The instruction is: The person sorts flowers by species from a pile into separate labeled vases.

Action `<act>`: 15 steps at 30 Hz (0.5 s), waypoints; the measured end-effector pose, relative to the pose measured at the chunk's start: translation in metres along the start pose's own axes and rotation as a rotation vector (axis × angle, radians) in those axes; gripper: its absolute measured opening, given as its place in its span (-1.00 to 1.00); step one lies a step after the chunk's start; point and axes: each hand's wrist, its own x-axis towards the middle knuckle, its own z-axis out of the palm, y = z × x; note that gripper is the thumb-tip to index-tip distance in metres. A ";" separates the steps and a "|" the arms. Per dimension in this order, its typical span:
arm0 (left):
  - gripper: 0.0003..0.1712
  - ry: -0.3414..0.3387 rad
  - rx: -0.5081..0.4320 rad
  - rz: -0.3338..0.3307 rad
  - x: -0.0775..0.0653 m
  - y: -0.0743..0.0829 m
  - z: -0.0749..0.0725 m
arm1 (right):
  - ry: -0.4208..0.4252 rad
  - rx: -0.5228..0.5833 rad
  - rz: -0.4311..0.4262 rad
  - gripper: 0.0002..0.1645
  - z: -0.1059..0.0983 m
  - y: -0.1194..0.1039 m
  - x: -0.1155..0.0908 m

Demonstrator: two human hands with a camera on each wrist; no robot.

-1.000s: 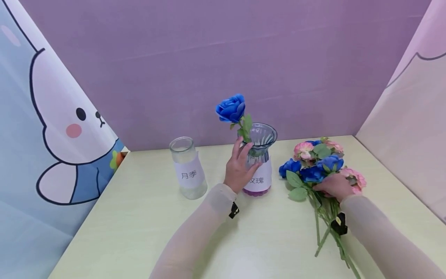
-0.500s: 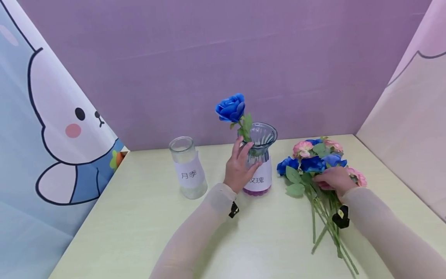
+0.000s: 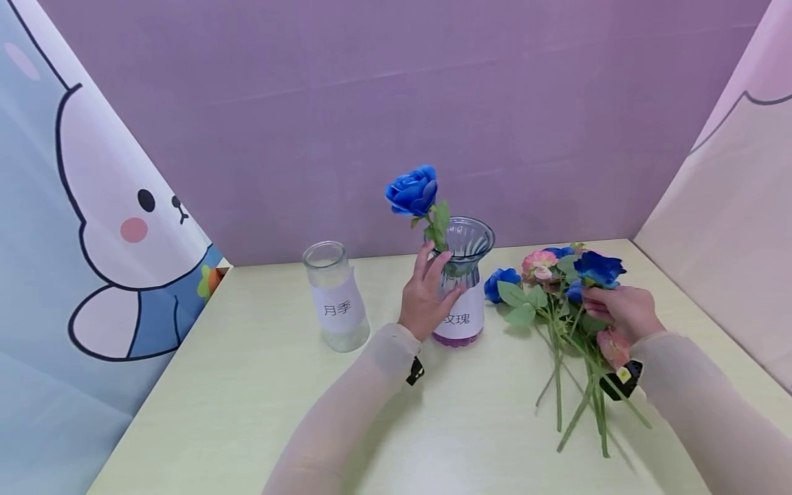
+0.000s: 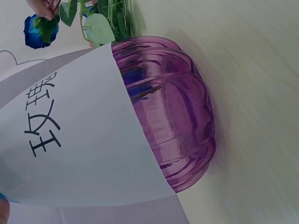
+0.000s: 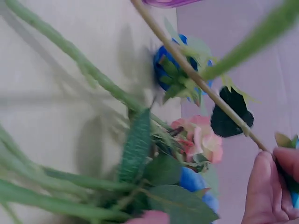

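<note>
My left hand (image 3: 427, 295) holds the neck of a flared glass vase (image 3: 468, 240) with a purple base and a white paper label. One blue rose (image 3: 412, 191) stands in it, leaning left. My right hand (image 3: 625, 309) pinches another blue rose (image 3: 599, 269) by its stem just under the bloom, as the right wrist view shows with its thumb and fingertips on the brown stem (image 5: 219, 102). Below that hand lies a pile of artificial flowers, with a pink flower (image 3: 539, 263), a blue rose (image 3: 502, 284) and several green stems (image 3: 559, 385).
A clear glass jar (image 3: 334, 302) with a white paper label stands left of the vase. The pale table (image 3: 247, 392) meets a purple backdrop (image 3: 346, 124) behind. Printed cloths hang at both sides, the left one with a cartoon rabbit (image 3: 117, 275).
My right hand has shifted right and lifted a blue rose off the pile, turning its bloom upright. The stems beneath have spread. My left hand stays at the vase.
</note>
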 end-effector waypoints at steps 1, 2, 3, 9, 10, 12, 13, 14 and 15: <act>-0.13 -0.003 0.000 0.000 0.000 0.000 0.000 | 0.012 0.053 0.026 -0.75 -0.001 0.002 -0.002; -0.14 -0.005 0.000 0.001 0.000 0.000 0.001 | 0.019 0.104 0.051 -0.74 -0.001 0.004 -0.003; -0.14 -0.006 0.001 0.003 0.000 0.000 0.001 | 0.023 0.148 0.073 -0.72 -0.002 0.006 -0.005; -0.14 0.005 0.019 0.014 0.001 0.002 0.000 | -0.034 0.316 0.072 -0.67 -0.004 0.011 -0.013; -0.14 0.005 0.021 0.012 0.001 0.002 -0.001 | -0.048 0.349 0.063 -0.67 -0.005 0.011 -0.013; -0.14 0.000 0.020 0.007 0.001 0.003 -0.001 | -0.073 0.416 0.059 -0.67 -0.006 0.009 -0.014; -0.15 -0.002 0.019 0.005 0.001 0.002 -0.001 | -0.081 0.437 0.063 -0.67 -0.006 0.008 -0.015; -0.15 -0.006 0.019 0.003 0.001 0.002 -0.001 | -0.083 0.447 0.070 -0.67 -0.007 0.007 -0.015; -0.15 -0.007 0.020 0.002 0.001 0.002 -0.002 | -0.080 0.431 0.074 -0.67 -0.008 0.006 -0.016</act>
